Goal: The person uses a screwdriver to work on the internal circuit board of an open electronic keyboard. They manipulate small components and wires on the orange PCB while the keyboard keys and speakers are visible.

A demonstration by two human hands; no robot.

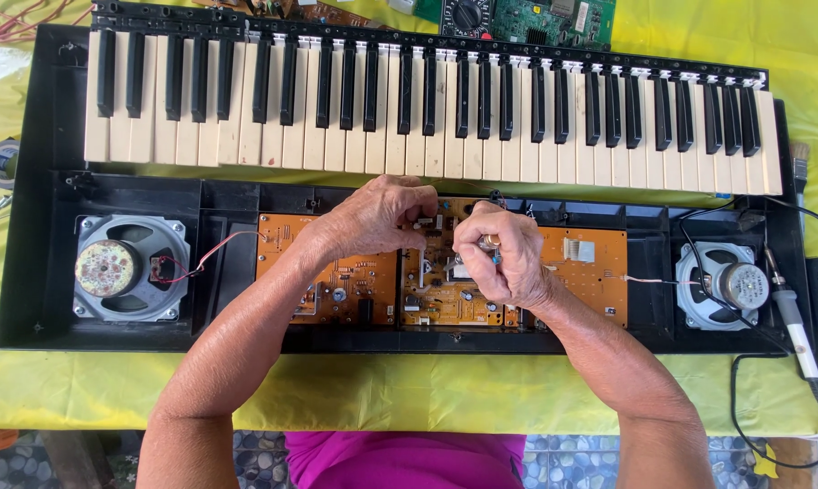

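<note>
Fingers of the left hand [377, 217] are pinching down on the orange circuit board [373, 276] at frame centre, while the right hand [499, 254] is curling closed beside it, gripping something small I cannot identify, below the keys [336, 145] inside the black keyboard case [28, 272].

keys [409, 118] behind circuit boards [590, 263], speakers [130, 268] at both ends, hands [445, 240] over the boards

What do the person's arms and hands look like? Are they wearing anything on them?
Both arms are bare, with no sleeves, gloves or watch showing. The left hand wears nothing that can be seen. The right hand has a shiny ring on one finger. Near the bottom edge there is a bright pink top between the two arms.
</note>
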